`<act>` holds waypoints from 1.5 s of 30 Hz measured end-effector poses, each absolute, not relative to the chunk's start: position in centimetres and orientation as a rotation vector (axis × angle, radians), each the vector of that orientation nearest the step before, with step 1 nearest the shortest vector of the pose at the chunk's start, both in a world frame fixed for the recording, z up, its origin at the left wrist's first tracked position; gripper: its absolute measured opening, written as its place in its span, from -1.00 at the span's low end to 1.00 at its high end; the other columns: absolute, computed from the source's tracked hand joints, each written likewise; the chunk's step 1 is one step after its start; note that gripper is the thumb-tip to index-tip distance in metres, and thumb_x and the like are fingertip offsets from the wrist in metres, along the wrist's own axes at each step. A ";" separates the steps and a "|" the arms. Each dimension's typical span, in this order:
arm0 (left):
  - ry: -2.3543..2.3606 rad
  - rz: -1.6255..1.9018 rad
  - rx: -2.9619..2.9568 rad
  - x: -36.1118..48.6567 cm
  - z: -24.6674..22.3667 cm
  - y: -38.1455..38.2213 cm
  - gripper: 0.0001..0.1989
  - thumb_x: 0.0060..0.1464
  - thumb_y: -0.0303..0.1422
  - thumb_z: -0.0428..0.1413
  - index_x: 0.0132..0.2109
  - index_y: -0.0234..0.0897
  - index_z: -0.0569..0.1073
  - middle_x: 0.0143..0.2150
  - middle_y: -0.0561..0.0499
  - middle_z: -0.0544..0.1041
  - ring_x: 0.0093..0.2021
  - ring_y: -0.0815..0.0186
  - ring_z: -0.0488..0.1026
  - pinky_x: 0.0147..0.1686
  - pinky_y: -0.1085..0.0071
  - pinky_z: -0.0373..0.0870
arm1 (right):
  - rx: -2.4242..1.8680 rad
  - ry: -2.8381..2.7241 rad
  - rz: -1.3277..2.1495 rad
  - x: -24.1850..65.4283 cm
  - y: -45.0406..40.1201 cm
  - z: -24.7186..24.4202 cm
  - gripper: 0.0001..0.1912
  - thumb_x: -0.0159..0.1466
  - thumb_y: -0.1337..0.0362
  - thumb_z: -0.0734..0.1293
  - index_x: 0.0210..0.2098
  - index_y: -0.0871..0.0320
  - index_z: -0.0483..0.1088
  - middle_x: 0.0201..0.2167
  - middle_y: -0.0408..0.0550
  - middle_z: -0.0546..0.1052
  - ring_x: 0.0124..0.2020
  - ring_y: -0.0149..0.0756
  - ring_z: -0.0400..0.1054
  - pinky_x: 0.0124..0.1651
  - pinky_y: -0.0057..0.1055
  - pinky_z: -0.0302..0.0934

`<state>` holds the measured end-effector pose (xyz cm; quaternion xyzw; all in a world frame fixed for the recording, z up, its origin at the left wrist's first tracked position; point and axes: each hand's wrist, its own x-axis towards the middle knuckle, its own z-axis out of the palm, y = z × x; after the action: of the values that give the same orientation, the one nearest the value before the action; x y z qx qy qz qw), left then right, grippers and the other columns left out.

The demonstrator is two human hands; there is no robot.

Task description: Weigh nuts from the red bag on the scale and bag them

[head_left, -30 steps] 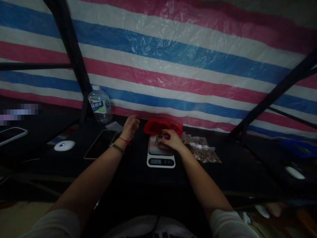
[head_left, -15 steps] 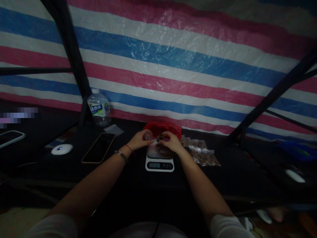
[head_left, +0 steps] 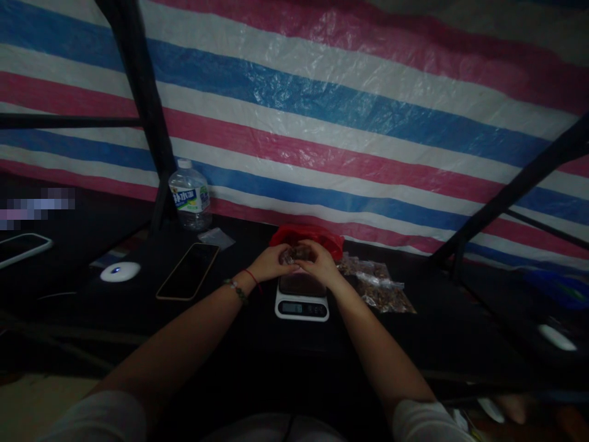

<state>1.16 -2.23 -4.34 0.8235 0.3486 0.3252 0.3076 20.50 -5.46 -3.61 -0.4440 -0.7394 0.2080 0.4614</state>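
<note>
My left hand (head_left: pixel 270 264) and my right hand (head_left: pixel 318 264) meet above a small white kitchen scale (head_left: pixel 302 302) on the dark table. Together they pinch a small clear plastic bag (head_left: pixel 293 254) with dark brown contents, held just over the scale's plate. A red plastic bag (head_left: pixel 307 237) lies right behind the hands. Clear packets of brownish pieces (head_left: pixel 380 288) lie to the right of the scale. My left wrist wears a red string and a bead bracelet.
A phone (head_left: pixel 188 279) lies face up left of the scale, with a white round device (head_left: pixel 120 271) further left and a water bottle (head_left: pixel 189 196) behind. An empty clear bag (head_left: pixel 215 237) lies by the bottle. A striped tarp (head_left: pixel 322 123) and black poles (head_left: pixel 142 104) back the table.
My left hand came in from the left of the red bag and joined my right hand over the scale. Both now hold the small bag slightly higher than before.
</note>
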 end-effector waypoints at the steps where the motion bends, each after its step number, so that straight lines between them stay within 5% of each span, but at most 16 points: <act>1: 0.913 0.861 2.173 1.2 -4.4 -2.2 -0.49 -0.11 -0.08 0.24 -0.08 -0.33 0.44 -0.25 -0.04 0.54 -0.30 0.25 0.47 -0.31 0.39 0.34 | -1.089 -1.799 0.549 20.5 -5.5 -3.6 -0.54 0.05 0.29 0.47 -0.05 0.12 0.40 -0.14 -0.02 0.53 -0.13 -0.22 0.44 -0.03 -0.25 0.33; 7: 0.842 0.918 2.144 1.4 -4.5 -2.3 -0.52 -0.08 -0.11 0.23 -0.06 -0.30 0.43 -0.21 -0.03 0.54 -0.26 0.24 0.47 -0.26 0.37 0.36 | -0.938 -1.830 0.534 20.5 -5.9 -3.2 -0.74 0.12 0.29 0.45 -0.16 0.08 0.51 -0.02 0.02 0.49 0.02 -0.19 0.38 0.07 -0.23 0.30; 14: 0.780 1.006 2.043 1.7 -4.7 -2.4 -0.55 -0.06 -0.14 0.22 -0.07 -0.31 0.42 -0.26 0.00 0.52 -0.31 0.29 0.45 -0.30 0.40 0.36 | -0.932 -1.790 0.491 20.4 -6.5 -3.5 -0.58 0.22 0.29 0.36 0.08 -0.04 0.42 0.07 -0.02 0.47 0.10 -0.21 0.35 0.17 -0.19 0.25; 28: 0.843 1.060 1.988 2.0 -5.0 -2.2 -0.62 -0.07 -0.16 0.22 -0.15 -0.30 0.42 -0.28 0.01 0.50 -0.30 0.31 0.43 -0.27 0.39 0.36 | -0.976 -1.687 0.561 21.1 -6.3 -5.0 -0.53 0.17 0.25 0.39 0.09 0.06 0.39 0.09 0.06 0.44 0.05 -0.19 0.39 0.07 -0.22 0.35; 35: 0.829 1.033 1.975 1.9 -5.6 -1.6 -0.59 -0.07 -0.14 0.23 -0.13 -0.30 0.41 -0.23 -0.01 0.52 -0.27 0.30 0.46 -0.24 0.37 0.39 | -0.891 -1.637 0.696 21.5 -6.2 -5.1 -0.46 0.19 0.23 0.38 0.16 0.08 0.31 0.14 0.11 0.41 0.15 -0.13 0.33 0.16 -0.13 0.27; 45: 0.723 0.961 1.981 1.7 -5.2 -2.0 -0.52 -0.15 -0.22 0.26 -0.08 -0.32 0.38 -0.19 -0.03 0.50 -0.21 0.25 0.45 -0.16 0.32 0.38 | -0.956 -1.874 0.417 21.0 -7.7 -3.5 -0.48 0.32 0.32 0.24 0.26 -0.03 0.21 0.22 -0.01 0.34 0.22 -0.21 0.23 0.27 -0.14 0.14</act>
<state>1.68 -2.01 -5.24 0.7832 0.2857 0.3799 0.4008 21.01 -7.70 -3.49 -0.3915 -0.7676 0.1709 0.4778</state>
